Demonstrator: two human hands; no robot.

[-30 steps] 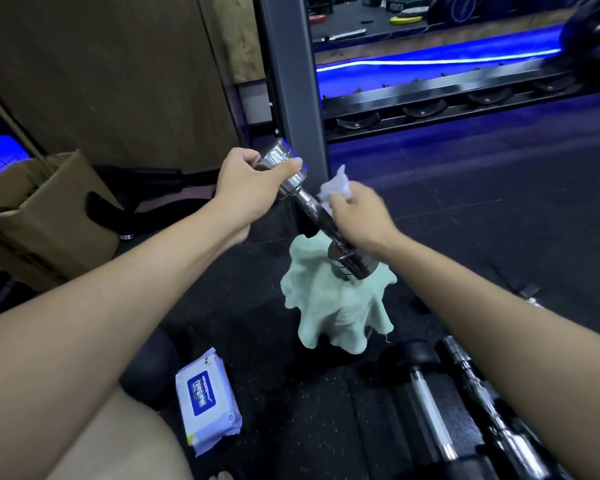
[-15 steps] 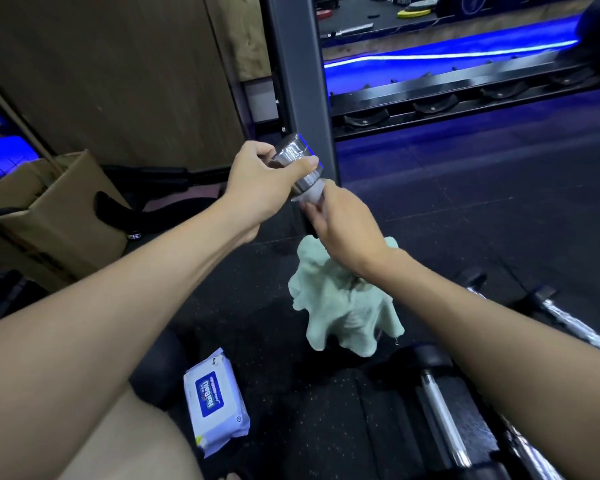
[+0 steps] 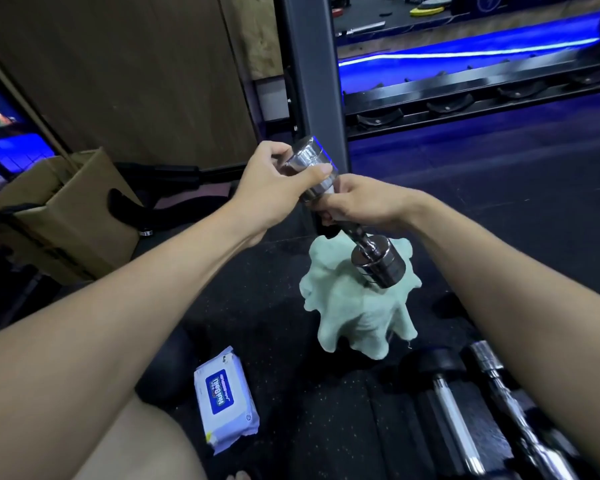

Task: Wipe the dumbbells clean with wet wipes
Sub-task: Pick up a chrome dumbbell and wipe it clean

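Two hands work one chrome dumbbell (image 3: 347,216), held tilted in the air at centre frame, its upper head toward 11 o'clock and its lower head toward 5 o'clock. We note the left hand (image 3: 274,188) with its grip curled round the upper head, thumb laid across the chrome. Right hand (image 3: 361,206) has its grip closed round the handle just below that head; whether a wet wipe sits inside the fist we cannot tell, as the fingers hide it. Lower head hangs in front of a crumpled pale green cloth (image 3: 354,306), which lies on the dark rubber floor (image 3: 291,427) at 6 o'clock from the hands. We cannot tell if head and cloth touch.

Wet wipes pack (image 3: 224,398), white with a blue label, lies flat on the floor at 7 o'clock. Two more dumbbells at 5 o'clock: a black-headed dumbbell (image 3: 444,393) and, just beside it, a chrome-handled dumbbell (image 3: 510,400), partly hidden by the right forearm. Cardboard box (image 3: 66,216) stands at 9 o'clock. Dumbbell rack (image 3: 465,98) runs across at 1 o'clock, blue light behind it.
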